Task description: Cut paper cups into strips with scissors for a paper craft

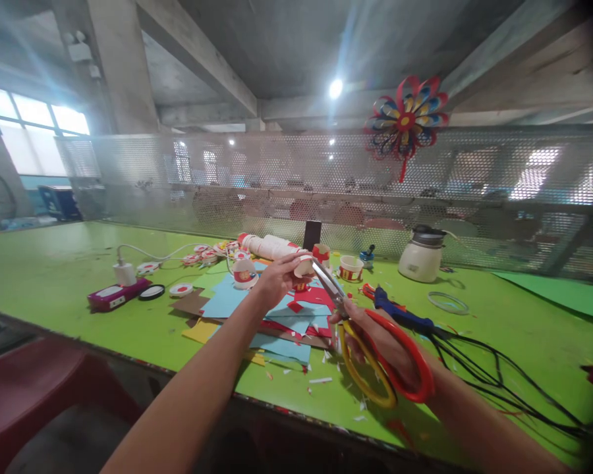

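Observation:
My left hand (277, 278) holds a small white paper cup (304, 265) above a pile of coloured paper sheets (277, 316). My right hand (380, 345) grips scissors (375, 349) with red and yellow handle loops. The scissor blades (327, 281) point up and left, and their tip meets the rim of the cup. Both hands hover over the green table (499, 329).
Cut cups and round pieces (210, 253), a white roll (269, 247), a white kettle (422, 255), a glue gun (400, 313) with black cables (489, 375), a charger (124, 272) and a purple device (116, 295) lie around. A mesh fence (277, 178) carries a paper pinwheel (406, 122). A red chair (39, 388) stands at left.

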The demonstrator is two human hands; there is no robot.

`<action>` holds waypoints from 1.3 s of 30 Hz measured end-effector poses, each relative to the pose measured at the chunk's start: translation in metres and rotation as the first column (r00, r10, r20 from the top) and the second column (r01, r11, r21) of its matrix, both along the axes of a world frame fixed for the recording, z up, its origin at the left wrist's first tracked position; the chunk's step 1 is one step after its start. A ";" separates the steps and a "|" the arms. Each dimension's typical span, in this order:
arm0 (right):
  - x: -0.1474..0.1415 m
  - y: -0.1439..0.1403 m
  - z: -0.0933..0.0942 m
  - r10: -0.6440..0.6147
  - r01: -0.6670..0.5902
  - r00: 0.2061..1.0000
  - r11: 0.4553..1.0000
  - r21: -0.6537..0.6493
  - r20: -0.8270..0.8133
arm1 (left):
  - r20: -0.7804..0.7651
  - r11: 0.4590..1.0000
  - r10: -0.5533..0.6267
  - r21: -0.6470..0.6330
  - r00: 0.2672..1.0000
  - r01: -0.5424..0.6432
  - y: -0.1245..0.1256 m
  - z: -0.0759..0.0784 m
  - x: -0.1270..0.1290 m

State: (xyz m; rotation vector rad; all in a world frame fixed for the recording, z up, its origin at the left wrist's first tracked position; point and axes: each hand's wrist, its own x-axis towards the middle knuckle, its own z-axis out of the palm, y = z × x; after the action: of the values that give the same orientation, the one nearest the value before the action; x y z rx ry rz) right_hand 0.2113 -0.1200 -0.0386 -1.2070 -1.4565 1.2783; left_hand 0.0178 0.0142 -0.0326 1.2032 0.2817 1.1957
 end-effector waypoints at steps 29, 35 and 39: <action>0.002 -0.003 0.000 0.008 -0.019 0.997 0.989 0.144 0.081 | -0.016 0.998 0.009 0.060 1.000 -0.008 -0.008 0.008 -0.003; 0.001 -0.004 0.004 0.042 -0.059 0.993 0.986 0.154 0.109 | -0.007 0.998 -0.011 0.062 1.000 0.012 -0.008 0.008 -0.004; -0.002 -0.008 0.010 0.041 -0.052 0.994 0.992 0.112 0.099 | 0.003 0.998 -0.006 0.065 1.000 0.006 -0.006 0.008 -0.005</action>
State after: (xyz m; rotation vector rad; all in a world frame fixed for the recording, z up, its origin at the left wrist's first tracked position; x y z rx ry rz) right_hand 0.2094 -0.1280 -0.0291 -1.1786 -1.6135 1.1641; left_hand 0.0131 0.0078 -0.0248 1.2579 0.2383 1.2088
